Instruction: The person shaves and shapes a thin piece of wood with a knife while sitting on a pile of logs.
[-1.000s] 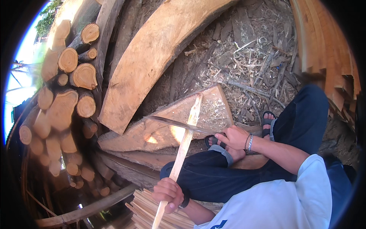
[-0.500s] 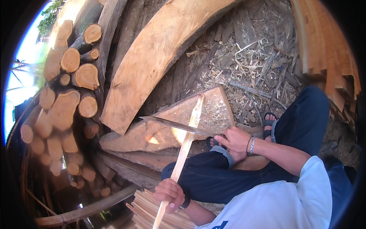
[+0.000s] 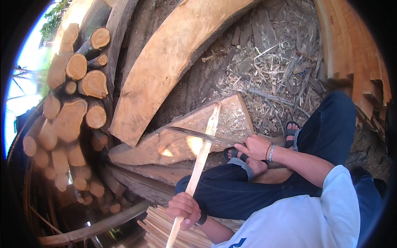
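Observation:
A long pale wooden stick (image 3: 200, 163) runs slantwise from my lap to a flat wooden slab (image 3: 178, 142) on the ground, its far end resting there. My left hand (image 3: 183, 210) is wrapped round its near part. In my right hand (image 3: 255, 147) is the handle of a long-bladed knife, mostly hidden by the fingers. The knife's blade (image 3: 190, 133) points left and lies across the stick's upper part, where the wood looks freshly cut. Whether the edge touches the wood, I cannot tell.
A bundle of thin pale sticks (image 3: 161, 227) lies beside my left forearm. Stacked cut logs (image 3: 93, 82) stand at the left, with a big curved plank (image 3: 161, 70) beyond the slab. Wood shavings (image 3: 269, 66) litter the ground; reddish boards (image 3: 351, 45) are piled far right.
The knife's tip has moved to the right along with a slight turn of the blade, and my right hand has shifted a little. My left hand and the stick stay almost where they were.

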`<state>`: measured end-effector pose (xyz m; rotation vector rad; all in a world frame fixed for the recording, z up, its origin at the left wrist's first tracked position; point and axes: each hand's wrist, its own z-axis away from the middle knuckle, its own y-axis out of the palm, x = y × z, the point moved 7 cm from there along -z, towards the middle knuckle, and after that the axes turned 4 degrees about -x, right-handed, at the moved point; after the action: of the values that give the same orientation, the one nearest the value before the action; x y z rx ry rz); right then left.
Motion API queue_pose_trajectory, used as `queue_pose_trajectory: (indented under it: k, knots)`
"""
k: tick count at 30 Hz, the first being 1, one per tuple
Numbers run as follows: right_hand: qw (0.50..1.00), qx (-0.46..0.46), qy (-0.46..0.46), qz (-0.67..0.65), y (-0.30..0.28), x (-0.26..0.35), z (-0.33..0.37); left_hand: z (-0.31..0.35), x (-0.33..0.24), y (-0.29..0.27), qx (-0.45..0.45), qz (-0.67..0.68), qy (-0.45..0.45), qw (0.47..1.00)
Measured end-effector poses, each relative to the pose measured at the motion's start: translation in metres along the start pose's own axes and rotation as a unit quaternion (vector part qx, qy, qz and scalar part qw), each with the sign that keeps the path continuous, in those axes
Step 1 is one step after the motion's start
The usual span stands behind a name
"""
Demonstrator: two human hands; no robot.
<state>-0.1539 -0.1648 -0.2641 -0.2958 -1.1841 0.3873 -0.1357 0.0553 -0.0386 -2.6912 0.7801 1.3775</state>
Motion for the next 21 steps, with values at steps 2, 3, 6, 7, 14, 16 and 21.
queue_pose_trajectory:
  k: [2,3,6,7,14,16,21]
  knots:
    - [1.0,0.005,-0.012,-0.004,-0.002,0.009,0.005,0.001,-0.001,0.0,-0.01,0.002,0.007,1.0]
    - [1.0,0.013,-0.015,-0.008,-0.001,0.018,0.011,0.001,-0.001,-0.002,-0.011,0.0,0.003,1.0]
    - [0.998,-0.04,-0.044,-0.004,-0.004,0.015,0.012,-0.004,0.001,0.003,0.004,-0.002,-0.006,1.0]
    - [0.998,-0.05,-0.042,0.005,-0.005,0.009,0.009,-0.006,0.002,0.005,0.012,-0.001,-0.009,1.0]
    - [0.997,-0.027,-0.063,-0.024,-0.013,0.029,0.018,-0.002,0.0,0.002,0.011,-0.01,-0.011,1.0]
    - [0.999,-0.021,-0.049,-0.011,-0.008,0.019,0.015,-0.005,0.003,0.007,0.025,-0.011,-0.017,0.999]
    - [1.0,-0.008,-0.019,-0.007,-0.004,0.013,0.013,-0.001,-0.002,0.005,0.004,-0.016,-0.008,1.0]
